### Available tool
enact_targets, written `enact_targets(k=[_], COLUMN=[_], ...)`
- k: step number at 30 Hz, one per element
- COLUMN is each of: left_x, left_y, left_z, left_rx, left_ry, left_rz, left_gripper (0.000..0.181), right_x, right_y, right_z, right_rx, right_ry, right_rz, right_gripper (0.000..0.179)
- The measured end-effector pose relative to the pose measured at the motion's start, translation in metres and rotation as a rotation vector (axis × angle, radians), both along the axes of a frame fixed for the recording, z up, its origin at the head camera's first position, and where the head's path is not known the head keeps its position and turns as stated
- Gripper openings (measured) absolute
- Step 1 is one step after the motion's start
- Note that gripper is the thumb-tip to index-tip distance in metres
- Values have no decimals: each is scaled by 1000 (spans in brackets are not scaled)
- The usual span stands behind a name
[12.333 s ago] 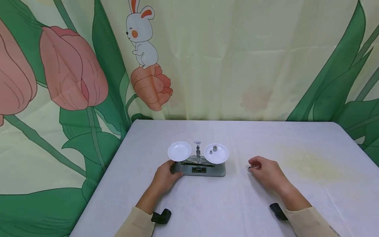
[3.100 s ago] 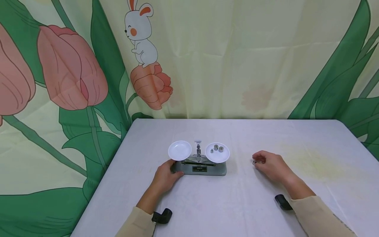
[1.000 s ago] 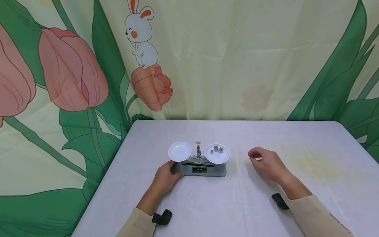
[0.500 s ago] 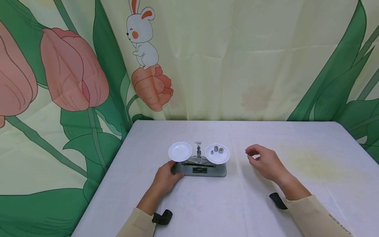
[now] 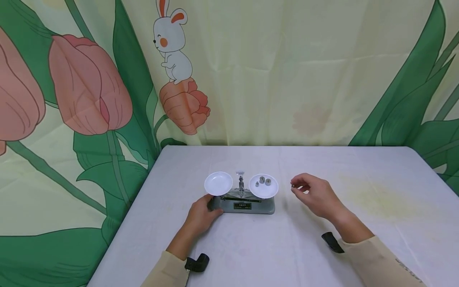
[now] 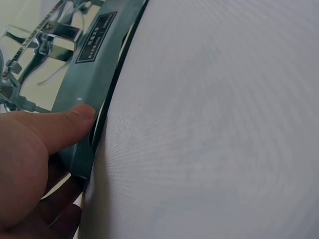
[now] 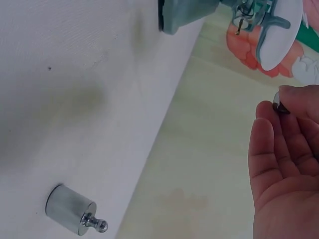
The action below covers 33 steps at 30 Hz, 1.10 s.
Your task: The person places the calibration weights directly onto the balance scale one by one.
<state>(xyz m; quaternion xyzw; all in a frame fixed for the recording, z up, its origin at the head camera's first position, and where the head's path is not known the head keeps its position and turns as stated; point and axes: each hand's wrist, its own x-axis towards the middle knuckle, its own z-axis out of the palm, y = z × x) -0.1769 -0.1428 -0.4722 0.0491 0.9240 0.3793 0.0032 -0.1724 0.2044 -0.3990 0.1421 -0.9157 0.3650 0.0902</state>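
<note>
A grey balance scale (image 5: 247, 207) with two white pans stands on the table. My left hand (image 5: 201, 215) grips the left end of its base, thumb on the front face (image 6: 75, 119) and fingers curled behind. The left pan (image 5: 218, 183) is bare; three metal weights (image 5: 262, 180) of differing size sit on the right pan (image 5: 263, 194). To the right of that pan, my right hand (image 5: 317, 195) is raised over the table, pinching a small metal weight (image 7: 279, 103) between thumb and fingertips. The scale's right end shows at the top of the right wrist view.
A larger knobbed metal weight (image 7: 71, 209) stands on the white-covered table (image 5: 251, 247) in the right wrist view; the head view does not show it. Behind the table's far edge hangs a curtain (image 5: 287, 79) printed with tulips and a rabbit.
Since the oldest frame a third weight has come onto the right pan. Over the last second my right hand has moved left and up, carrying the small weight nearer the pan. The left hand stays put.
</note>
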Motion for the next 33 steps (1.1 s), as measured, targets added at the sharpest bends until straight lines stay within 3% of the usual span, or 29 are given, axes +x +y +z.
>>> enact_targets(k=[16,23,33], left_x=[1,1,3], left_y=[0,1,0], left_z=[1,2,2], left_rx=[-2,1,-5], left_ry=[11,2,11], left_rz=[-2,-2,-1], left_gripper=[63,64,63], right_x=[4,3,-1], right_y=[-19,-27,-45], right_z=[12,8,4], right_rx=[-9,-40,-68], right_ry=[85,127,112], right_rz=[38,62,93], right_gripper=[16,17,16])
